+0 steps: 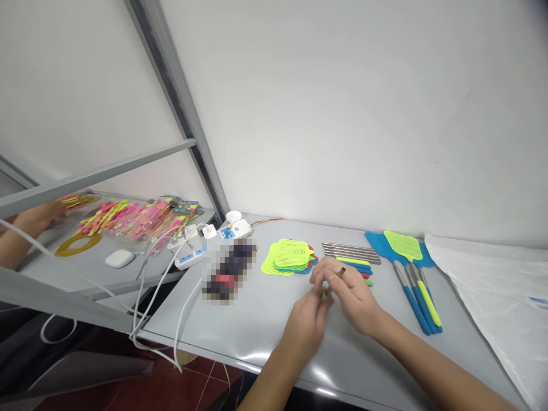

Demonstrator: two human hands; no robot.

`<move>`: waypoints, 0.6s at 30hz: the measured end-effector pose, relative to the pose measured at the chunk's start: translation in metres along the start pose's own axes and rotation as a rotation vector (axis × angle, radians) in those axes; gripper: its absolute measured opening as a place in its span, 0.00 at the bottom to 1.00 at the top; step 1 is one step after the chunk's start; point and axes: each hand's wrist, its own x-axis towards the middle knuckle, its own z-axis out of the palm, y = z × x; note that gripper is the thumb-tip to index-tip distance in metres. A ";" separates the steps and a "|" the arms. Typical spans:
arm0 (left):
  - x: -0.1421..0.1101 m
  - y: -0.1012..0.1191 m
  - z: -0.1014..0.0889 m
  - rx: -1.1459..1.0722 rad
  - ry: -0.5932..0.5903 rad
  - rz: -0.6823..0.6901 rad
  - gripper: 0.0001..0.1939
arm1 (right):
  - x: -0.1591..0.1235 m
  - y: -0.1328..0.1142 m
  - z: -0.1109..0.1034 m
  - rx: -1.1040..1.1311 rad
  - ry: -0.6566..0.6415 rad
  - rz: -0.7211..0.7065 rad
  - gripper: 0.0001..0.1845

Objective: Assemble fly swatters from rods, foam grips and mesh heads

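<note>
Wht case (120,258) sits nr pwr strip (188,259), gry post (176,97) behind.

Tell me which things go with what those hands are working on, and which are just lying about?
Seem to belong:
held rod
loose rods
loose handles
swatter heads
whole swatters

Seem just lying about:
power strips
white case
round white thing

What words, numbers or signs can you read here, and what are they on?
No text can be read.
Shiny, colourful printed plastic packets: any print is too small and blurred.
Small blue patch on the whitish plastic sheet: too blurred to tell.
Dark oblong item with a red patch: pixelated, unreadable.
Yellow-green mesh swatter heads: no lettering shows.
</note>
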 end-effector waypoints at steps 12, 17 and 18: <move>0.002 -0.005 0.003 -0.102 -0.017 0.017 0.19 | -0.004 0.020 0.000 -0.114 -0.039 0.072 0.19; 0.000 -0.008 0.003 -0.073 -0.002 0.016 0.16 | -0.007 0.034 0.002 -0.098 -0.027 0.104 0.20; -0.001 -0.008 0.002 -0.052 -0.005 0.004 0.15 | -0.008 0.038 0.001 -0.084 -0.002 0.126 0.21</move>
